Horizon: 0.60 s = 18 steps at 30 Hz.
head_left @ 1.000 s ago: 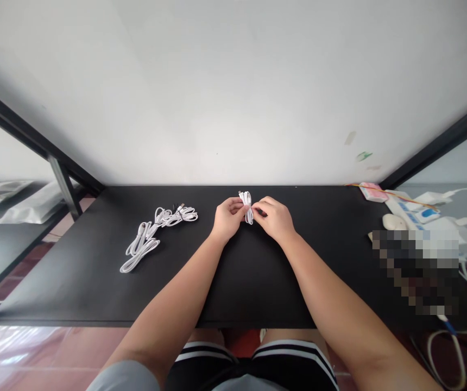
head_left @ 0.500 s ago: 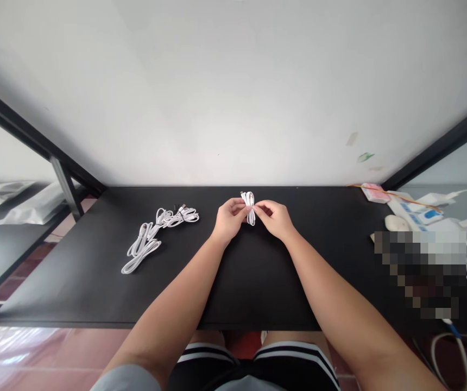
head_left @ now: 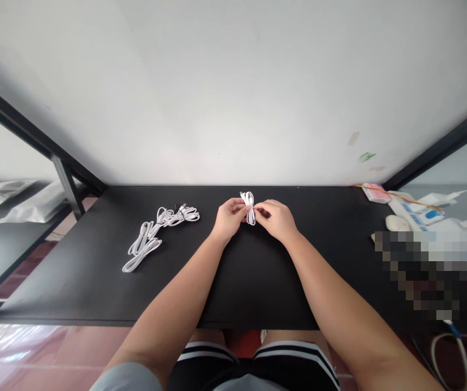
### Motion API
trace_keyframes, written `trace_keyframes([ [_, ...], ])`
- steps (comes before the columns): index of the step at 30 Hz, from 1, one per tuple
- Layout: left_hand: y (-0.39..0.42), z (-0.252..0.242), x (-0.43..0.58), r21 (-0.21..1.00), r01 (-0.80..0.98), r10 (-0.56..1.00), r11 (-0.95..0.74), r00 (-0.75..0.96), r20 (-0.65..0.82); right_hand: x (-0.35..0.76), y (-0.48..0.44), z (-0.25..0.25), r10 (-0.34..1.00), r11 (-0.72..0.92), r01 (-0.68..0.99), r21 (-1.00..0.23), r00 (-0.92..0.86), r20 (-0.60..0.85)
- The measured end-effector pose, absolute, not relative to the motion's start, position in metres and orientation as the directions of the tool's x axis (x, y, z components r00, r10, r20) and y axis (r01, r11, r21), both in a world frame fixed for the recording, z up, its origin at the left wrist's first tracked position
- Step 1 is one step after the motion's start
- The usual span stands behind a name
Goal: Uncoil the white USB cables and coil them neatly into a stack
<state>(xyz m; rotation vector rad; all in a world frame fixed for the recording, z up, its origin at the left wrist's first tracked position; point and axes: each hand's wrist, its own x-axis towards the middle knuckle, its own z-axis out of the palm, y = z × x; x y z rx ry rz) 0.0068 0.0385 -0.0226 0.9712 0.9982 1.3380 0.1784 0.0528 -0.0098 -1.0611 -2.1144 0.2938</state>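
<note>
A white cable, coiled into a narrow bundle, stands between my hands over the back middle of the black table. My left hand is closed on the bundle from the left, its thumb across the middle of the coils. At the right edge of that same middle, the fingertips of my right hand are pinched together. Whatever thin thing they may grip there is too small to make out. The cable's plug end shows at the top of the bundle.
More coiled white cables lie on the left of the table. At the right are a power strip with chargers, a white mouse, a pink box and a blurred-out object. A wall rises behind.
My right hand has drawn slightly to the right, its thumb coming off the front of the bundle to its edge. The left hand keeps its hold.
</note>
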Motion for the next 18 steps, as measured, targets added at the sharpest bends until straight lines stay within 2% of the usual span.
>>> trace_keyframes([
  [9, 0.0388, -0.0225, 0.008, 0.973, -0.228, 1.0, -0.025, 0.008, 0.028, 0.175, 0.0484, -0.006, 0.766, 0.615, 0.636, -0.466, -0.342, 0.544],
  [18, 0.0397, -0.0254, 0.005, 0.968, -0.252, 1.0, 0.01, 0.007, -0.009, 0.1717, 0.0441, -0.0053, 0.771, 0.635, 0.51, -0.58, -0.381, 0.51],
])
